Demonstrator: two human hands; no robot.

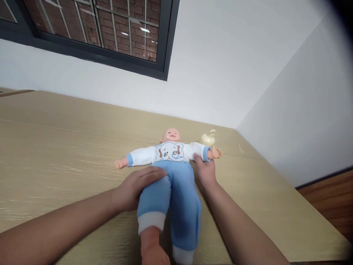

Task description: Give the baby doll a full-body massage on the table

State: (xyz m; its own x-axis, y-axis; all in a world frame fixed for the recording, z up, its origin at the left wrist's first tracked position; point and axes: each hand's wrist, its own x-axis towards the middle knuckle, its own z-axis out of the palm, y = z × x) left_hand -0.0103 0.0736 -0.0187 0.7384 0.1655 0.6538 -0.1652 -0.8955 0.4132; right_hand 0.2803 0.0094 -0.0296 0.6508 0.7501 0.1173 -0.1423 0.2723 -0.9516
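Note:
A baby doll lies on its back on the wooden table, arms spread and feet towards me. It wears a white top with an elephant face on the chest and light blue trousers with white cuffs. My left hand is wrapped over the upper part of the doll's leg on the left, fingers together on the blue cloth. My right hand grips the white sleeve of the arm on the right, thumb on top and the other fingers hidden beneath. The doll's bare foot sticks out near the bottom edge.
A glossy cream bulb-shaped thing with a short stem stands behind the doll's arm on the right. A thin pale strand is nearby on the table. White walls and a dark-framed barred window rise behind.

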